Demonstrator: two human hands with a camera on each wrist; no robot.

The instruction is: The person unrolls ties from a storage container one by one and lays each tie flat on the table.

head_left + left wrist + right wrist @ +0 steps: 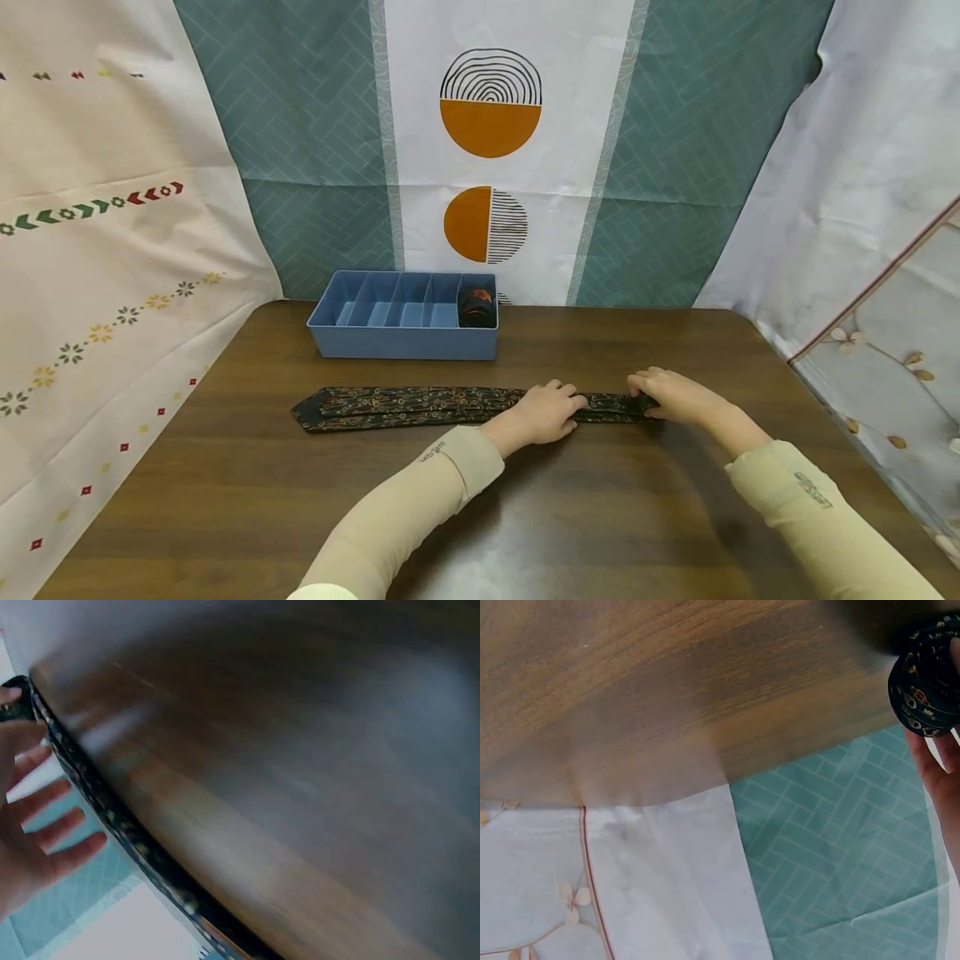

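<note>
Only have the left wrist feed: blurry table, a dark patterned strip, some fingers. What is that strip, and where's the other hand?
Observer: It's a dark patterned necktie lying flat across the wooden table. The left hand rests on it partway along.
Operator: And the right?
Observer: The right hand is at the tie's right end, where the right wrist view shows that end wound into a small roll against the fingers.
Operator: Anything else on the table?
Observer: A blue divided box behind the tie. Its rightmost compartment holds another rolled tie; the other compartments look empty.
</note>
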